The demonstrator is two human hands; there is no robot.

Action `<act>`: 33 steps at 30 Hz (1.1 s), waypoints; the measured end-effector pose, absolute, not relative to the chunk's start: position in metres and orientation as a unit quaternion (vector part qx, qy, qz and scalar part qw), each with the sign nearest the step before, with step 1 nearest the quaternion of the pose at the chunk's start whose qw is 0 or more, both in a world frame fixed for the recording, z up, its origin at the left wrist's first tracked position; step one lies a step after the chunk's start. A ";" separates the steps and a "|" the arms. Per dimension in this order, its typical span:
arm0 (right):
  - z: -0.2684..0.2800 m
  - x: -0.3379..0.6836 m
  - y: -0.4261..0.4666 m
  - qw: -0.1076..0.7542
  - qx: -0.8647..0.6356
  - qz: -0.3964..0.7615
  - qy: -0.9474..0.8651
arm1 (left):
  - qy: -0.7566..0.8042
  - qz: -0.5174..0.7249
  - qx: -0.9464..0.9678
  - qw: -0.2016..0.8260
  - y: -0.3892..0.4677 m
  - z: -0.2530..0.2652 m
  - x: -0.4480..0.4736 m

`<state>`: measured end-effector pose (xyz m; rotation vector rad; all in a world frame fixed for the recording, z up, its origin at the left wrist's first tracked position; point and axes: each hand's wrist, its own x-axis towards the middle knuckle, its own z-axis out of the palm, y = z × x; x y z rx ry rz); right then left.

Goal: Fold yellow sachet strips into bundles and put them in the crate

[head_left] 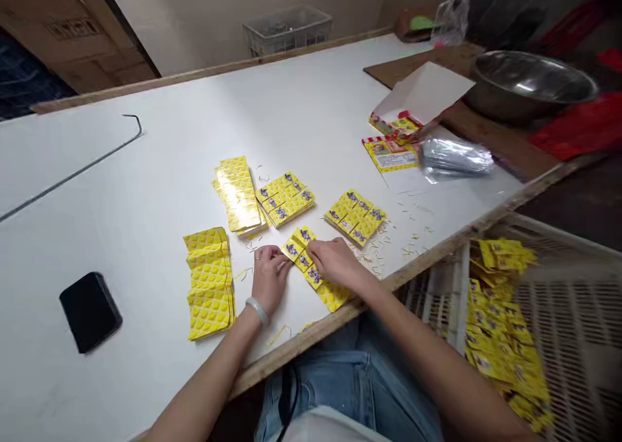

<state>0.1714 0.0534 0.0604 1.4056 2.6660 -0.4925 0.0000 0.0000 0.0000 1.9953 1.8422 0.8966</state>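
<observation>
Straight ahead of your left fingers [275, 253], the tall yellow stack [238, 196] and a square stack [286, 199] block the way; folded yellow strips [210, 285] stand to their left. Beyond your right fingers [319, 250] sits another square stack [354, 216]. Between both square stacks, a narrow gap opens onto wide, bare tabletop [311, 118].

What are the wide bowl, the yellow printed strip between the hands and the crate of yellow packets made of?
Bowl: probably stainless steel, polished; bright reflections show.
Yellow printed strip: perhaps paper or thin card; it lies flat.
Crate: seemingly pale plastic, judging by its slats.
</observation>
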 end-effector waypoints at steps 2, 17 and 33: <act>0.064 0.172 0.051 0.040 0.458 -0.140 0.877 | 0.640 0.315 0.686 0.144 -0.001 0.000 0.000; 0.065 0.177 0.063 0.077 0.428 -0.140 0.889 | 0.684 0.276 0.659 0.145 -0.010 0.009 0.006; 0.068 0.167 0.065 0.140 0.443 -0.123 0.877 | 0.612 0.409 0.660 0.153 0.005 0.015 -0.002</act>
